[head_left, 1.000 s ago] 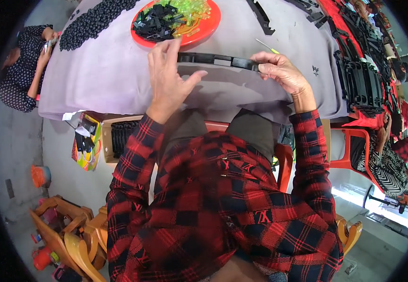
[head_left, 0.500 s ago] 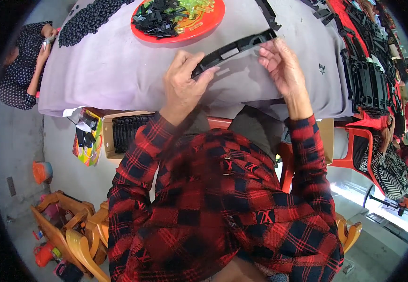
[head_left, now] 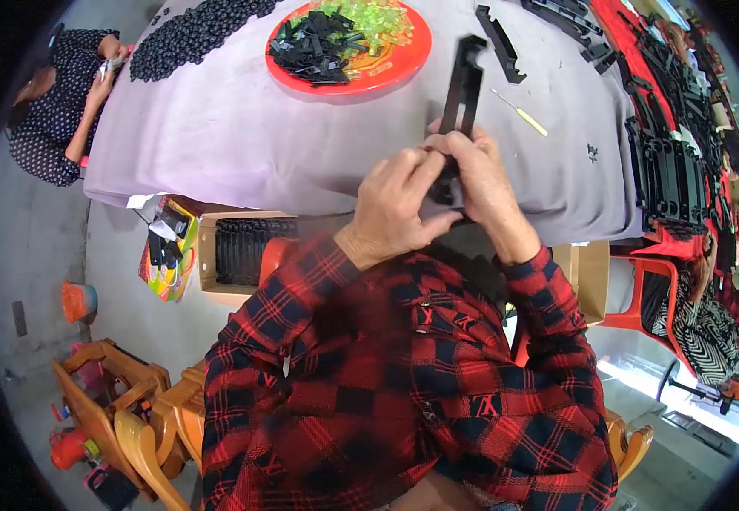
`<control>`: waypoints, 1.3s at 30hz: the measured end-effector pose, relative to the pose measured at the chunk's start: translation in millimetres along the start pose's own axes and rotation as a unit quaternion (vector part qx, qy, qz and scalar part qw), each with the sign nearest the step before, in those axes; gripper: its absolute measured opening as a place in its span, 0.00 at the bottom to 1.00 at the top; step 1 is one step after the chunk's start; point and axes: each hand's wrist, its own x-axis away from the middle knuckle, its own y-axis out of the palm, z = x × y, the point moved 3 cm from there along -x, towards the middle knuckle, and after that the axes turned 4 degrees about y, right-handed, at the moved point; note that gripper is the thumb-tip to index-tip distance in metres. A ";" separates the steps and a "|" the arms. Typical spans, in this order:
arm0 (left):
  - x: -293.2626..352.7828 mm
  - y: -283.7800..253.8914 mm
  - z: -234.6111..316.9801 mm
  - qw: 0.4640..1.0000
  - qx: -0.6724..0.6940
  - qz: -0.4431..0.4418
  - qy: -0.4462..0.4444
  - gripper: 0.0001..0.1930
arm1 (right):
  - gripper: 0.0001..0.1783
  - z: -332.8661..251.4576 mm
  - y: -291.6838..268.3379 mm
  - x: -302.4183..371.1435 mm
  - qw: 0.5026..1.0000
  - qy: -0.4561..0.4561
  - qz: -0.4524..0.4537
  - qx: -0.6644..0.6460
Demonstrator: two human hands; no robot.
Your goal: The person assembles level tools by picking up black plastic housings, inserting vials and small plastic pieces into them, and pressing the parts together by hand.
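Note:
Close to my body, just past the table's near edge, both hands meet on a long, narrow black plastic part [head_left: 463, 89] with a slot along it. Its far end points away from me over the cloth and looks slightly blurred. My left hand [head_left: 397, 203] is closed at the near end, fingertips pressed on the part and thumb below. My right hand [head_left: 484, 183] wraps the same end from the right, its thumb across the top. The fingers hide much of the near end. Beyond lie a similar black part [head_left: 500, 44] and a thin tool with a yellow handle [head_left: 529, 120].
A red plate [head_left: 412, 68] holds small black and yellow-green pieces. Small black pieces [head_left: 191, 43] are heaped at far left. Black parts [head_left: 672, 170] crowd the right edge. An open carton [head_left: 208, 255] of black parts stands below the table. Another person [head_left: 63, 111] sits at left.
The black part has swung from slanting sideways to pointing away from me, and has come nearer. My right hand, formerly loose at its far end, has closed beside my left.

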 end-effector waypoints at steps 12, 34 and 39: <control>-15.2 -17.6 -37.7 0.984 -0.172 -0.042 -0.004 0.32 | 0.22 -46.7 -23.7 -31.7 0.743 -0.218 -0.242 0.585; 6.2 -16.6 -91.2 0.996 -0.037 -0.048 -0.070 0.21 | 0.06 -35.2 48.3 -181.8 0.666 -0.404 -0.165 0.605; 9.0 -17.3 -91.3 0.996 -0.032 -0.039 -0.080 0.21 | 0.07 -35.1 57.4 -192.1 0.648 -0.301 -0.178 0.676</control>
